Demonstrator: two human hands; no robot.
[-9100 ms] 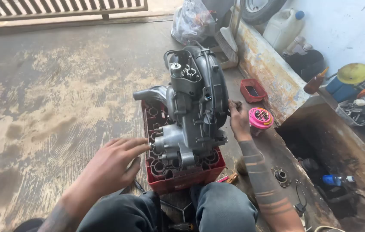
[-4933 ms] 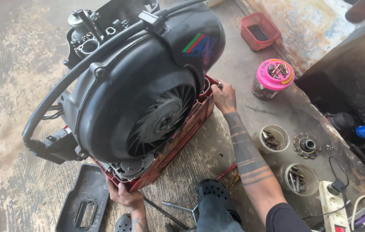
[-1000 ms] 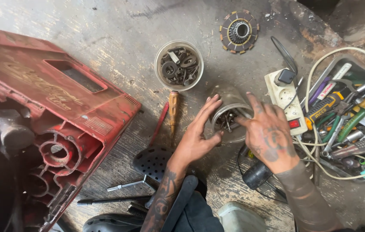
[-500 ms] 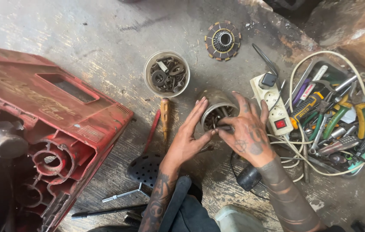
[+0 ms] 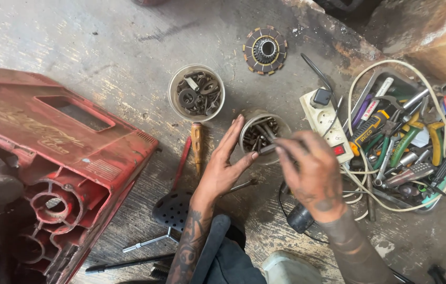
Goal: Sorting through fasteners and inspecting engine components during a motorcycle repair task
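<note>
Centre of the frame: a round tin of bolts (image 5: 263, 132) is steadied on the stained concrete floor (image 5: 102, 47) by the left hand (image 5: 223, 168), whose fingers are spread flat and open against the tin's left wall. The right hand (image 5: 312, 173) is held just right of the tin, thumb and forefinger pinched on a slim metal piece at the rim; what the piece is cannot be told. A second tin of washers and rings (image 5: 196, 93) is seen above left, a toothed clutch disc (image 5: 265, 50) at the top. A wooden-handled screwdriver (image 5: 196, 152) lies left of the hands. A white power strip (image 5: 325, 121) and a tray of hand tools (image 5: 407, 142) occupy the right side; a red plastic crate (image 5: 49, 158) fills the left.
</note>
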